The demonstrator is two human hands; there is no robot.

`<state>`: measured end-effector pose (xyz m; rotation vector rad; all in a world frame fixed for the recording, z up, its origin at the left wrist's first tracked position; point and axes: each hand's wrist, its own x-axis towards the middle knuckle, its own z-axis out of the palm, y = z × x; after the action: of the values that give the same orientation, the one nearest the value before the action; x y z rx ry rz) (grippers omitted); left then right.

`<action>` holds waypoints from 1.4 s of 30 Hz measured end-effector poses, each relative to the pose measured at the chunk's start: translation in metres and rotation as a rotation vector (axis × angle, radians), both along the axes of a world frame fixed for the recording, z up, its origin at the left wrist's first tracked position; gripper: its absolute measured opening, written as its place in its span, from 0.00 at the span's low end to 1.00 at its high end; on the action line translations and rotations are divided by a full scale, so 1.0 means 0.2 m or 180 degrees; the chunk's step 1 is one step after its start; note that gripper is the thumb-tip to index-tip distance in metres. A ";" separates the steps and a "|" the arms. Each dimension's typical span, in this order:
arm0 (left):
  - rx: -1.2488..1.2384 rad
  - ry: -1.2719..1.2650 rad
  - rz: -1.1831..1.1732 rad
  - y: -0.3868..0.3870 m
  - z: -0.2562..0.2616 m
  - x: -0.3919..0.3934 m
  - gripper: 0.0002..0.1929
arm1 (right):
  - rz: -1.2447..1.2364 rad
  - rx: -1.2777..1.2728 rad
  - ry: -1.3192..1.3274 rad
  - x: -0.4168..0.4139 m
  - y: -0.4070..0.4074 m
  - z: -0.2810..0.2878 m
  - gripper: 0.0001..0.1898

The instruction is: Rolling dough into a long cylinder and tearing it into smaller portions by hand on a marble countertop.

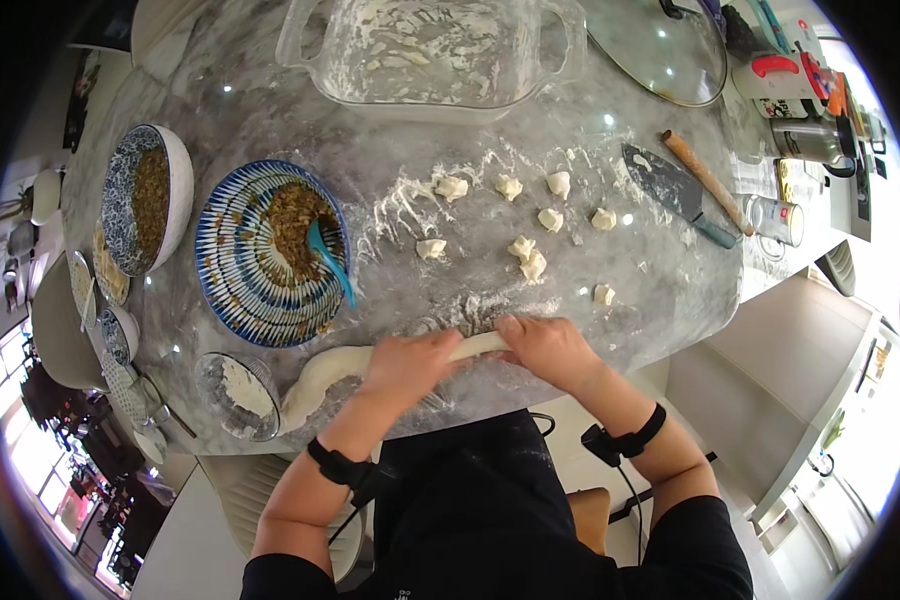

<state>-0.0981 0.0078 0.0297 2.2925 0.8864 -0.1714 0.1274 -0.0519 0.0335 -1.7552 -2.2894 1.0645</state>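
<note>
A long rope of pale dough (pixel 322 375) lies along the table's near edge, bending toward me at its left end. My left hand (pixel 412 367) is wrapped over the rope's middle stretch. Around its right end, my right hand (pixel 544 349) grips the dough, and a short span shows between the two hands. Beyond them, several small torn dough pieces (pixel 550 220) are scattered on the floured grey marble-look tabletop (pixel 480 292). Two of these pieces (pixel 527 259) touch each other. The fingers' undersides are hidden.
Left of the dough pieces sits a blue-patterned bowl (pixel 229 247) of brown filling with a blue spoon (pixel 330 262). Nearby are a second filling bowl (pixel 180 187) and a glass flour bowl (pixel 266 390). A floury glass dish (pixel 420 97), cleaver (pixel 664 184), rolling pin (pixel 705 180) and glass lid (pixel 667 56) lie farther off.
</note>
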 end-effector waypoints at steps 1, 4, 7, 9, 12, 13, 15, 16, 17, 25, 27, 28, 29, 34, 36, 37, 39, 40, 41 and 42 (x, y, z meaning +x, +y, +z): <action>0.0137 -0.0096 -0.0030 0.01 0.00 -0.02 0.16 | 0.0117 -0.0147 -0.0008 0.04 0.00 -0.01 0.17; 0.0138 0.0119 -0.0130 0.01 0.01 -0.07 0.16 | -0.0023 -0.0188 0.0502 0.03 0.01 0.04 0.16; 0.0639 -0.0064 0.0046 0.01 0.02 -0.06 0.18 | -0.0753 0.0009 0.1489 0.00 0.02 0.03 0.14; 0.0822 -0.0158 0.0282 0.01 0.05 -0.02 0.21 | -0.1178 0.0098 0.2009 -0.02 0.03 0.05 0.13; 0.0728 -0.0652 0.0686 0.00 0.06 0.10 0.26 | -0.1844 -0.0681 0.2087 -0.06 0.00 0.11 0.12; 0.0445 -0.1050 0.0848 -0.01 0.06 0.14 0.28 | -0.1751 -0.0585 0.1970 -0.07 -0.03 0.09 0.13; -0.0185 -0.1264 0.0940 -0.06 0.02 0.16 0.27 | -0.1644 -0.0491 0.1856 -0.09 -0.02 0.09 0.14; -0.0817 -0.1476 0.1016 -0.09 0.00 0.16 0.27 | -0.1671 -0.0071 0.1917 -0.09 0.00 0.09 0.14; -0.0828 -0.1484 0.1018 -0.08 0.01 0.17 0.27 | -0.1708 0.0350 0.1957 -0.09 0.02 0.10 0.15; -0.1068 -0.1641 0.1009 -0.06 0.04 0.17 0.19 | -0.1788 0.0138 0.1636 -0.15 0.05 0.09 0.13; -0.1211 -0.1445 0.1057 -0.08 0.03 0.16 0.19 | -0.1821 0.0186 0.1579 -0.17 0.06 0.09 0.12; -0.1354 -0.1253 0.1095 -0.09 0.03 0.15 0.19 | -0.1862 0.0209 0.1541 -0.17 0.06 0.10 0.12; -0.1355 -0.1260 0.1100 -0.09 0.04 0.15 0.19 | -0.1905 0.0235 0.1498 -0.17 0.07 0.10 0.12; -0.0995 -0.0863 0.0676 -0.08 0.05 0.15 0.17 | -0.2000 0.0334 0.1602 -0.19 0.09 0.12 0.12; -0.1192 -0.0955 0.0836 -0.10 0.06 0.13 0.18 | -0.1941 0.0330 0.1553 -0.20 0.09 0.13 0.12; -0.1391 -0.1038 0.0992 -0.10 0.06 0.12 0.19 | -0.1916 0.0268 0.1504 -0.20 0.08 0.12 0.11; -0.1473 -0.1089 0.0917 -0.10 0.07 0.09 0.19 | -0.1888 0.0202 0.1450 -0.22 0.05 0.12 0.11; -0.1552 -0.1134 0.0838 -0.10 0.07 0.06 0.19 | -0.1926 0.0136 0.1495 -0.22 0.03 0.11 0.10; -0.1545 -0.1147 0.0843 -0.09 0.10 0.04 0.19 | -0.1957 0.0079 0.1537 -0.22 0.02 0.10 0.09; -0.2018 -0.1477 0.0945 -0.07 0.15 0.01 0.19 | -0.1961 0.0081 0.1528 -0.19 0.01 0.07 0.09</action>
<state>-0.0960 -0.0055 0.0592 1.5047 0.7721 0.1837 0.0895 -0.0499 0.0466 -1.7634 -1.3517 1.1433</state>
